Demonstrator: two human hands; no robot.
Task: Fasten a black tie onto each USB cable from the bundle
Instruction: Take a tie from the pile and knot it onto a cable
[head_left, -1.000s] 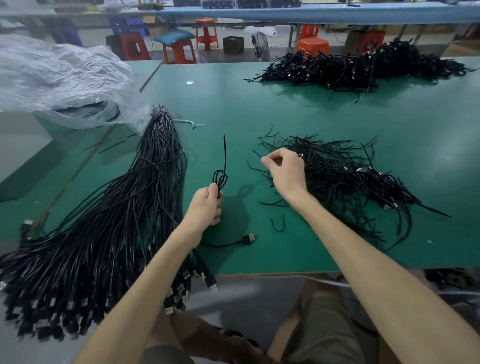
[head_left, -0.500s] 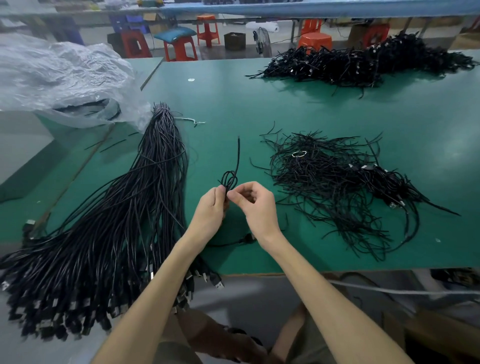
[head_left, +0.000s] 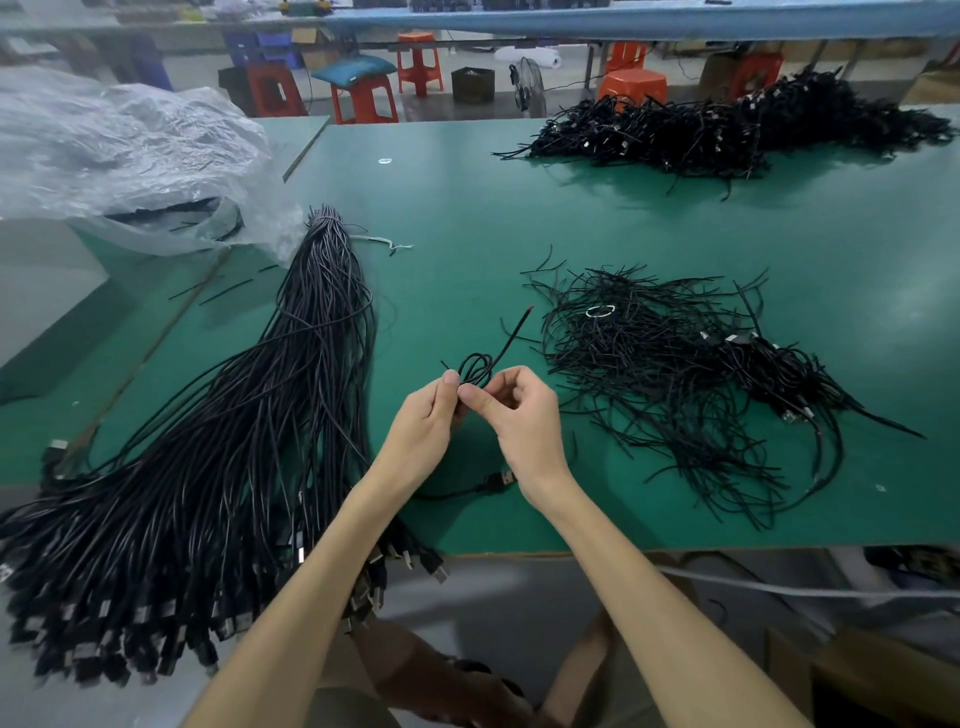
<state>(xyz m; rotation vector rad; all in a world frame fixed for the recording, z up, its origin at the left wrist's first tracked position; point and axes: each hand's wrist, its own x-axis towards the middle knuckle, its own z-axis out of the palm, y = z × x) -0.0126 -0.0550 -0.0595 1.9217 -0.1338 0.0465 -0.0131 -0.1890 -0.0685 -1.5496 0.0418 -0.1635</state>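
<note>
We are pinching the coiled USB cable (head_left: 482, 370) with our left hand (head_left: 423, 421) and right hand (head_left: 519, 415), fingers curled around its loops, over the green table (head_left: 519, 218). The bundle (head_left: 249, 415) is lying at nine o'clock and the black ties (head_left: 649, 374) at three o'clock.

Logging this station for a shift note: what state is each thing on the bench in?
coiled cable: looped, held between both hands
left hand: pinching the coil
right hand: pinching the coil
cable bundle: gathered at far end, plugs overhanging the near edge
loose ties: scattered heap
plastic bag: crumpled
</note>
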